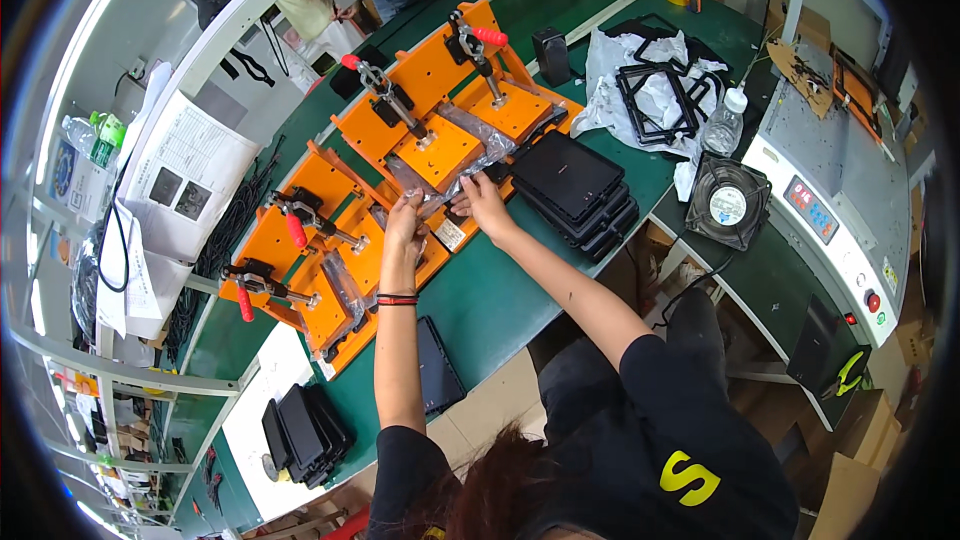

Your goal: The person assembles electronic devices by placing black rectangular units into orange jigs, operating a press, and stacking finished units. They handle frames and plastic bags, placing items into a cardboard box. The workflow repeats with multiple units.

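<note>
My left hand (pixel 404 219) and my right hand (pixel 482 206) meet at the front edge of the right-hand orange clamp fixture (pixel 410 75). Clear plastic film (pixel 482 136) lies around its pressing blocks, and the fingers of both hands are closed on the film's near edge. Toggle clamps with red handles (pixel 490 37) stand over the blocks. To the left is a second orange fixture (pixel 290 255) with similar clamps and film. A stack of black rugged cases (pixel 570 180) sits just right of my right hand.
Black frames (pixel 655 105) lie on white wrapping by a clear bottle (pixel 725 122). A fan (pixel 728 202) and a machine with a control panel (pixel 815 215) stand to the right. A black tablet (pixel 436 368) and more black cases (pixel 305 432) lie near the front edge. Someone (pixel 318 20) is beyond the bench.
</note>
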Tool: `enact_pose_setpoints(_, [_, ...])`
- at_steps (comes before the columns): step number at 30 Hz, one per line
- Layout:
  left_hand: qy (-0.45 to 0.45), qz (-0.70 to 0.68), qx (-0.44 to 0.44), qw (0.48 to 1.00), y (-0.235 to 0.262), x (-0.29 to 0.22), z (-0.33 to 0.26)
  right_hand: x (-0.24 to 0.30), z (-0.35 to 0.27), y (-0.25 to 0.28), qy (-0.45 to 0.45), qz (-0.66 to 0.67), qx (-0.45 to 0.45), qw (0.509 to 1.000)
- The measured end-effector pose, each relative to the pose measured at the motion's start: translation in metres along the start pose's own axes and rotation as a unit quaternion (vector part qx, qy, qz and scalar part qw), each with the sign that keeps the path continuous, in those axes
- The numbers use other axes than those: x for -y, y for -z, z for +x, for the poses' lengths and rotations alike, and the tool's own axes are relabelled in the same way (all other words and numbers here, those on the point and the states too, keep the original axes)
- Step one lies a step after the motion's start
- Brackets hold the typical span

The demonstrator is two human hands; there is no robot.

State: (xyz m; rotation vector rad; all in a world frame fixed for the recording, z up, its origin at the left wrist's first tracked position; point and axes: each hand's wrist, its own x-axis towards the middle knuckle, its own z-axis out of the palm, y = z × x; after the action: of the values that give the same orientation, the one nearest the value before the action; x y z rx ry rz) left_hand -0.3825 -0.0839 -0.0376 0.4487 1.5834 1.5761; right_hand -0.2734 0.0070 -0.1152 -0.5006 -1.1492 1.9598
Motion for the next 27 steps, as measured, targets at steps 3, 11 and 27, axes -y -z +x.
enact_pose_setpoints(3, [0.014, -0.023, -0.009, 1.000, 0.002, 0.002, 0.002, 0.002, -0.005, -0.003, -0.067, 0.050, -0.008, 0.997])
enact_pose_setpoints(11, [0.037, -0.164, -0.010, 0.986, -0.008, 0.002, 0.010, 0.001, -0.010, 0.009, -0.092, 0.084, -0.002, 0.992])
enact_pose_setpoints(27, [0.157, -0.288, 0.107, 0.939, 0.012, -0.002, 0.036, 0.007, 0.011, 0.010, -0.058, -0.094, -0.156, 0.982])
